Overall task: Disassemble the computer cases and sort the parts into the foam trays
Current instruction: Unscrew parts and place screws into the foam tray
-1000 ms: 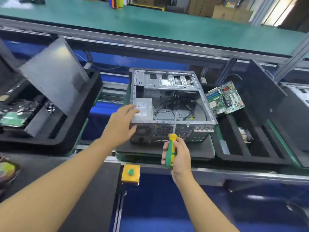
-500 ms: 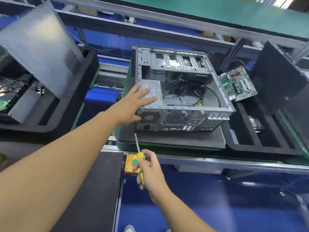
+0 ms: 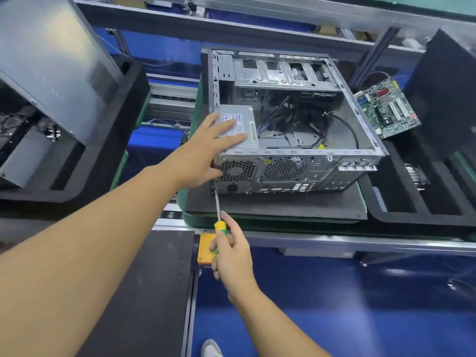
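open grey computer case [image 3: 296,155] on pad

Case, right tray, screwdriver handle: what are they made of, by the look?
The case looks like bare sheet steel: grey, dull sheen, punched vents, folded edges. The right tray is black foam: matte, thick rounded walls. The screwdriver handle is probably plastic, glossy yellow and green; its shaft is bright metal.

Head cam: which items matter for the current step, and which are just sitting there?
In use: left hand flat on power supply; computer case; screwdriver in right hand, tip at the case's rear corner.
Idle: motherboard; side panel; yellow button box; right foam tray.
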### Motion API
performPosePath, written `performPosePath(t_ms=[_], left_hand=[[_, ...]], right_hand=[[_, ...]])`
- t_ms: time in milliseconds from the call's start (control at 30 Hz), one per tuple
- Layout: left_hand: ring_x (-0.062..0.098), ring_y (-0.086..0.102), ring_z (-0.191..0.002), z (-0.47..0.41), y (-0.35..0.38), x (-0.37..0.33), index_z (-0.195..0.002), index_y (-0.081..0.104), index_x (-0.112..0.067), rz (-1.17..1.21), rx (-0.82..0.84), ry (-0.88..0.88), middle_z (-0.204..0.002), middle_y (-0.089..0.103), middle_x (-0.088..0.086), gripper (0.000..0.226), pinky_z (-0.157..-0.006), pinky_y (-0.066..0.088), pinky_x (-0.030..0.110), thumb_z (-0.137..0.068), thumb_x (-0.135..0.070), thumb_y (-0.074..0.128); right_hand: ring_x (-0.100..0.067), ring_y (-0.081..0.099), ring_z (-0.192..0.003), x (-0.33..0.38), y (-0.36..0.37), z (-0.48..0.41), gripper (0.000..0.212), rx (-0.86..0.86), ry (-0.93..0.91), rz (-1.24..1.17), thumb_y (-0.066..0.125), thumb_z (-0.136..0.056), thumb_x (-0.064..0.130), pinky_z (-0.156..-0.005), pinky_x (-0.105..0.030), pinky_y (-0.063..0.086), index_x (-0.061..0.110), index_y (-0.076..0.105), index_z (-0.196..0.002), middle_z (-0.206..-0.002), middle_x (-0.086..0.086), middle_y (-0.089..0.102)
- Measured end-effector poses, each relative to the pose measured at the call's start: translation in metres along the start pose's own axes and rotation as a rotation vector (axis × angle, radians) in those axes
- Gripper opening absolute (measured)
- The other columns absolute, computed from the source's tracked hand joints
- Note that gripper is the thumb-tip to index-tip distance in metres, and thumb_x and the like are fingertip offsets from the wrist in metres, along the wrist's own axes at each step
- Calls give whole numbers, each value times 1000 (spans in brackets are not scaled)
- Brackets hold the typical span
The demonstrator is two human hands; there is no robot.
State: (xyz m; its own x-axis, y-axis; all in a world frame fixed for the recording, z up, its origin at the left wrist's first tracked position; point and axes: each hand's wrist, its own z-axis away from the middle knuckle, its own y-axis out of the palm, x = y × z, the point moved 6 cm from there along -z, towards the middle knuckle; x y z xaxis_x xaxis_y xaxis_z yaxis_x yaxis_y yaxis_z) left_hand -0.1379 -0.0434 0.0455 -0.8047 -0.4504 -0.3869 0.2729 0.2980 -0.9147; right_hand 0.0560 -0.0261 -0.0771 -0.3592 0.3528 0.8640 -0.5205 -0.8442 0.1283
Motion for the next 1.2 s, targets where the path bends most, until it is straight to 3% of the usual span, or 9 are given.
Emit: performPosePath(t_ms=[200, 300, 467, 633, 733, 800, 933, 1033, 1200], left_hand=[[18, -7, -151, 1, -1, -2, -152, 28, -38, 35, -3, -12, -163, 12, -8, 98, -113, 33, 50, -76, -12, 84], [18, -7, -151, 2, -1, -4, -152, 30, -37, 55, -10, -9, -163, 12, -7, 96, -112, 33, 49, -76, -10, 82], [10, -8, -151, 11, 1, -6, -154, 22, -33, 129, -90, -17, -164, 4, -14, 100, -119, 22, 40, -77, -7, 80], [11, 28, -144, 75, 44, 22, -153, 26, -21, 500, -375, -527, -160, 24, -7, 82, -117, 26, 31, -87, -26, 74], [20, 62, -102, 109, 87, 22, -112, 65, -13, 606, -283, -823, -111, 64, 4, 34, -86, 49, 29, -89, -37, 69], [19, 64, -82, 120, 106, 14, -93, 66, -12, 825, -152, -947, -89, 67, 0, 40, -69, 49, 29, -86, -52, 68], [15, 66, -62, 121, 117, -18, -79, 70, -6, 1277, 114, -963, -75, 71, 9, 40, -51, 50, 23, -79, -46, 77], [18, 68, -66, 118, 113, -22, -87, 73, -1, 1179, 41, -1035, -81, 74, 15, 31, -55, 53, 25, -73, -26, 86], [21, 70, -75, 121, 111, -16, -109, 68, 3, 1311, 43, -1014, -96, 73, 21, 25, -61, 59, 26, -85, -5, 74]], right_hand=[[-17, 36, -46, 0, -2, -4, 38, 1, 89, -85, 47, -102, 18, -42, -24, 27, 47, 62, -121, -72, -1, 56], [-17, 40, -45, -7, 2, -5, 20, 40, 207, -276, 47, -98, 20, -39, -22, 27, 20, 62, -112, -71, -4, 58], [-20, 47, -52, -6, 18, -3, 41, 309, 408, -499, 40, -94, 27, -43, -26, 36, -2, 68, -102, -77, -10, 59], [-19, 52, -58, -8, 15, -2, 33, 296, 372, -368, 39, -106, 32, -49, -28, 43, 9, 60, -96, -75, -5, 58], [-20, 50, -60, -11, 9, -1, 26, 109, 292, -233, 48, -105, 31, -47, -27, 40, 11, 60, -95, -75, -7, 56], [-20, 54, -64, -5, 3, -2, 15, -28, 198, -40, 59, -100, 25, -48, -24, 42, 15, 55, -90, -78, -8, 56], [-5, 51, -53, 9, 4, -2, 13, -122, 90, 233, 58, -97, 23, -38, -15, 37, 16, 49, -91, -76, 2, 58], [-12, 54, -60, 13, 9, -3, 5, -134, 101, 269, 51, -96, 20, -36, -17, 37, 21, 48, -100, -90, -5, 63], [-25, 65, -78, -3, 1, 13, 31, 134, 361, -42, 58, -97, 34, -61, -37, 58, 15, 49, -119, -107, -15, 63]])
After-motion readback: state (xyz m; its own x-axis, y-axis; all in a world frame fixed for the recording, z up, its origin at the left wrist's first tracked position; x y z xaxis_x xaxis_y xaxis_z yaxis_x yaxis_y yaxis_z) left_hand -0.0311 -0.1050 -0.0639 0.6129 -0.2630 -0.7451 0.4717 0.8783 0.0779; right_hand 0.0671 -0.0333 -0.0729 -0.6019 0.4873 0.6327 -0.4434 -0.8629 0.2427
